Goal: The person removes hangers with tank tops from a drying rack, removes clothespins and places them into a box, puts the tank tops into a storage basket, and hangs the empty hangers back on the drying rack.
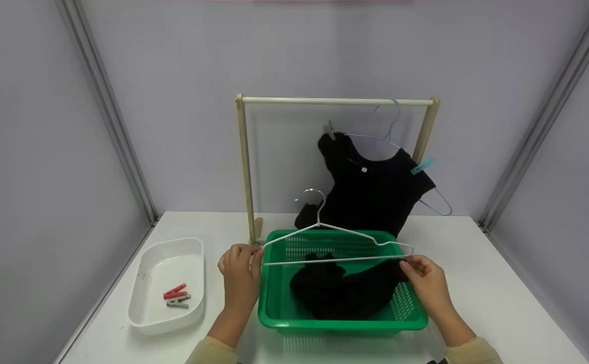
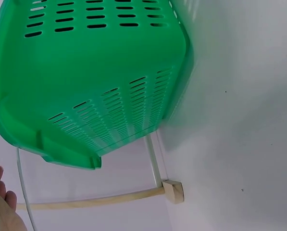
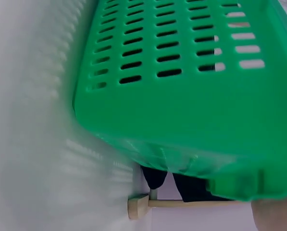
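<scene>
My left hand (image 1: 241, 273) grips the left end of a white wire clothes hanger (image 1: 345, 260), held above a green basket (image 1: 342, 324). The hanger's hook points up. My right hand (image 1: 428, 283) pinches the edge of a crumpled black garment (image 1: 350, 293) by the hanger's right end; whether it also touches the wire I cannot tell. Most of that garment lies in the basket. In the left wrist view only part of my left hand (image 2: 4, 204) shows, beside the basket (image 2: 85, 57). The right wrist view shows a small part of my right hand (image 3: 275, 211) past the basket's side (image 3: 181, 106).
Behind the basket stands a rack with a white rail (image 1: 325, 101). A black top (image 1: 375, 187) hangs there on a tilted blue hanger (image 1: 443, 202), with a grey clothespin (image 1: 329, 132) and a teal clothespin (image 1: 422, 166). On the left, a white tray (image 1: 140, 298) holds red and grey clothespins (image 1: 176, 291).
</scene>
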Tool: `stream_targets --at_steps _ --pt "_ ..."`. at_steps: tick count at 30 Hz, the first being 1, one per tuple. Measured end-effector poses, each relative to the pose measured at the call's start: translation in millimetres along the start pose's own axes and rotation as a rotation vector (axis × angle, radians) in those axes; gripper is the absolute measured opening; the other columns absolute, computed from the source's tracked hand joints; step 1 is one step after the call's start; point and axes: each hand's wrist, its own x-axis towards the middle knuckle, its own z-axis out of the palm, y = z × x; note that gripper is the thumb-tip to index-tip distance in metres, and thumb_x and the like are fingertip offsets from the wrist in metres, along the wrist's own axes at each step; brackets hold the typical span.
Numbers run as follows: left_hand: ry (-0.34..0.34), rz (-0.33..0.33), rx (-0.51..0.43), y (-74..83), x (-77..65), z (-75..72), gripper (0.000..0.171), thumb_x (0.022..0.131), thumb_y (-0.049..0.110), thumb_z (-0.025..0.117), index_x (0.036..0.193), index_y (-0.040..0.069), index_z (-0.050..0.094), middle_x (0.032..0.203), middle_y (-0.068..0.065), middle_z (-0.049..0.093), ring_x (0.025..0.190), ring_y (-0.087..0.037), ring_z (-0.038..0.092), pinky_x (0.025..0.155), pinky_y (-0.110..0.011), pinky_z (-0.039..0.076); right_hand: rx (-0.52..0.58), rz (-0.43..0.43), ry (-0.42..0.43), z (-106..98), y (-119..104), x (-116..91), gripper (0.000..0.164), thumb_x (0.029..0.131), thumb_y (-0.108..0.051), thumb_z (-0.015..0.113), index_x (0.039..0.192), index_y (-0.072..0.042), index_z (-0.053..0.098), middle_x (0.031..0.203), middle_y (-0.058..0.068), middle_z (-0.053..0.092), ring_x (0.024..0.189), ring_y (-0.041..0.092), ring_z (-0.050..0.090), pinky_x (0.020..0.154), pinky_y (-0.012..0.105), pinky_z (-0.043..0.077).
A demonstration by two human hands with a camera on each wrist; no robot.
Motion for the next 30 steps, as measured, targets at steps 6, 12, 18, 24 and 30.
stream_targets --at_steps 6,12,18,24,30 --pt "-0.008 -0.005 -0.003 2.7 0.4 -0.6 0.007 0.096 0.016 0.068 0.098 0.01 0.066 0.094 -0.004 0.057 0.096 -0.023 0.056 0.097 -0.054 0.034 -0.114 -0.11 -0.061 8 -3 -5 0.016 0.097 -0.017 0.069 0.106 -0.004 0.068 0.102 0.007 0.069 0.09 0.009 0.064 0.078 0.019 0.052" --pt "-0.004 0.001 -0.003 1.3 -1.1 1.5 0.006 0.094 0.013 0.07 0.097 0.011 0.065 0.094 -0.002 0.056 0.095 -0.022 0.055 0.095 -0.052 0.034 -0.246 -0.152 -0.145 14 -9 -8 0.011 0.096 -0.017 0.07 0.104 -0.008 0.07 0.095 0.0 0.068 0.087 0.012 0.064 0.078 0.024 0.054" --pt "-0.011 0.005 -0.008 2.2 -0.5 3.2 0.006 0.095 0.015 0.069 0.097 0.011 0.065 0.095 -0.003 0.057 0.096 -0.022 0.056 0.097 -0.053 0.033 -0.341 -0.2 -0.255 20 -12 -9 0.011 0.095 -0.016 0.07 0.104 -0.009 0.07 0.096 -0.002 0.069 0.088 0.015 0.065 0.079 0.029 0.055" --pt "-0.009 0.01 -0.015 3.9 -2.1 4.2 0.008 0.096 0.018 0.068 0.099 0.011 0.066 0.096 -0.003 0.058 0.098 -0.022 0.056 0.097 -0.053 0.033 -0.451 -0.264 -0.332 22 -11 -9 0.008 0.094 -0.018 0.071 0.101 -0.013 0.069 0.094 -0.005 0.069 0.084 0.013 0.064 0.074 0.031 0.055" --pt "0.003 0.037 -0.012 3.3 -3.5 6.1 0.008 0.094 0.017 0.069 0.097 0.011 0.065 0.094 -0.003 0.057 0.096 -0.022 0.055 0.097 -0.055 0.034 -0.513 -0.314 -0.421 23 -10 -11 0.005 0.093 -0.018 0.072 0.097 -0.016 0.07 0.092 -0.008 0.068 0.082 0.01 0.064 0.071 0.03 0.055"
